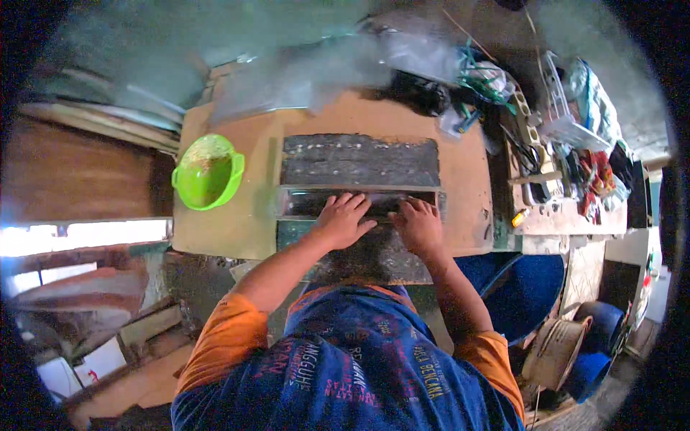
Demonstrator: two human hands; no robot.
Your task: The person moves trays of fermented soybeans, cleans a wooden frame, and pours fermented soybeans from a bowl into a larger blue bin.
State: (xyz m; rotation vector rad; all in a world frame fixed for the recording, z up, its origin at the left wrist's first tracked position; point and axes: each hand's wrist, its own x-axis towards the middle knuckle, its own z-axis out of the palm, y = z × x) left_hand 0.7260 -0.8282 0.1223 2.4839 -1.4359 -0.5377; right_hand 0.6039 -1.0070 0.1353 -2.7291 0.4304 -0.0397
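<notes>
Before me is a dark, worn wooden board (361, 161) with rows of small pale spots. A long, narrow frame with a pale rim (366, 188) runs across it, around a dark recess (307, 202). My left hand (345, 221) lies palm down over the frame's near edge. Its fingertips reach into the recess and its thumb is spread, with nothing visible in its grasp. To the right, my right hand (419, 225) has its fingers bent over the same recess. Whether it grips anything under the fingers is hidden.
A bright green plastic basin (207, 172) with pale grains stands on the tan tabletop (242, 226) at left. Clear plastic sheeting (269, 99) and a black bag (418, 94) lie at the back. A cluttered side table (544, 226) stands right, above blue drums (517, 296).
</notes>
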